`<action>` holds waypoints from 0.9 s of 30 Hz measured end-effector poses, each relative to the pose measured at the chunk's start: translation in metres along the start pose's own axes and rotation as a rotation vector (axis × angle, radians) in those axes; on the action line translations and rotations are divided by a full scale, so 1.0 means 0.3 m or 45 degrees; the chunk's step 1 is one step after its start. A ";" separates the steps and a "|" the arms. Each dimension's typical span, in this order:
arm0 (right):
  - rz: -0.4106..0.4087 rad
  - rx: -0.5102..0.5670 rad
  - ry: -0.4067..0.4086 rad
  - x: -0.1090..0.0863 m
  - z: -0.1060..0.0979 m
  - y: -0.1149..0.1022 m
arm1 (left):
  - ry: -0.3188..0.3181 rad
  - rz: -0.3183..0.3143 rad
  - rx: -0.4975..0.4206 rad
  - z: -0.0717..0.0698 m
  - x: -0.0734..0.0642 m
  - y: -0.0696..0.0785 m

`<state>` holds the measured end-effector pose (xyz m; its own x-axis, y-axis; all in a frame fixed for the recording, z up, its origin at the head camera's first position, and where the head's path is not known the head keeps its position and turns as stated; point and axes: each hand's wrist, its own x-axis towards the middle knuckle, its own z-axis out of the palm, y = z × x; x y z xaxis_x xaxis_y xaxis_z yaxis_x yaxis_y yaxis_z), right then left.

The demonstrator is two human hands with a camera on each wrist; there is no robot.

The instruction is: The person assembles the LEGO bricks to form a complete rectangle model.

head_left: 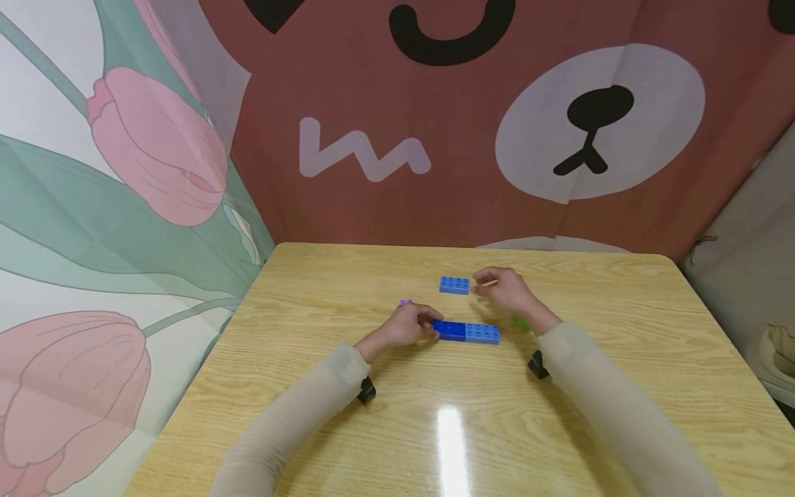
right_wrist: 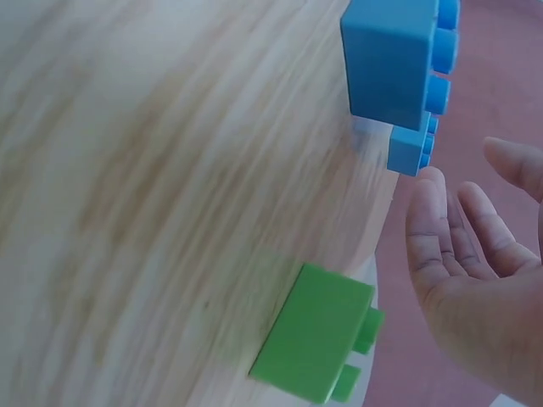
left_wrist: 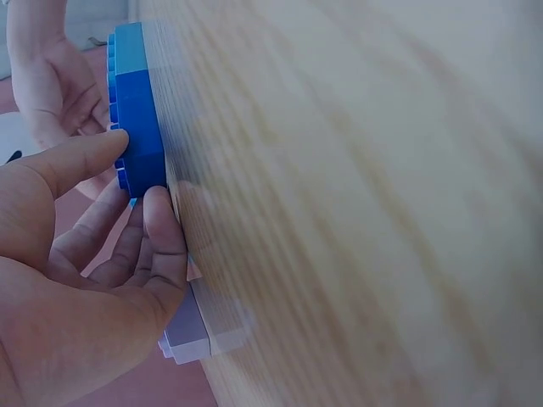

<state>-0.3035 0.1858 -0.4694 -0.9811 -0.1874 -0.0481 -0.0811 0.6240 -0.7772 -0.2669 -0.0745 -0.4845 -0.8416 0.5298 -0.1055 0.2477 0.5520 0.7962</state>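
Note:
In the head view a dark blue toy brick (head_left: 452, 330) lies end to end with a light blue brick (head_left: 482, 333) on the table, forming one row. My left hand (head_left: 410, 324) pinches the row's dark blue end. The left wrist view shows its thumb (left_wrist: 102, 153) against the studded top and fingers at the near end. Behind the row lies a separate light blue brick (head_left: 455, 285). My right hand (head_left: 504, 288) hovers just right of that brick, its fingers (right_wrist: 428, 229) loosely bent and holding nothing.
A green brick (right_wrist: 314, 335) stands on the table, partly hidden by the right wrist in the head view. Beyond the left hand is a purple brick (head_left: 405, 301). A printed cloth (head_left: 459, 207) hangs behind the wooden table's far edge.

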 end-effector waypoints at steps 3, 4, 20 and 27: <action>0.000 -0.005 -0.003 0.011 0.005 0.002 | -0.004 0.000 0.007 0.001 0.000 0.000; 0.000 -0.009 -0.005 0.015 0.007 0.003 | -0.006 -0.001 0.007 0.001 0.000 -0.001; 0.033 0.040 -0.069 0.059 0.027 0.017 | -0.013 0.008 0.019 -0.003 -0.005 0.001; 0.077 0.102 -0.077 0.081 0.037 0.018 | -0.008 0.033 0.041 -0.002 -0.001 -0.003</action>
<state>-0.3259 0.1761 -0.4818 -0.9713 -0.1981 -0.1319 -0.0056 0.5731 -0.8195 -0.2671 -0.0755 -0.4847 -0.8314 0.5485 -0.0888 0.2849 0.5581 0.7793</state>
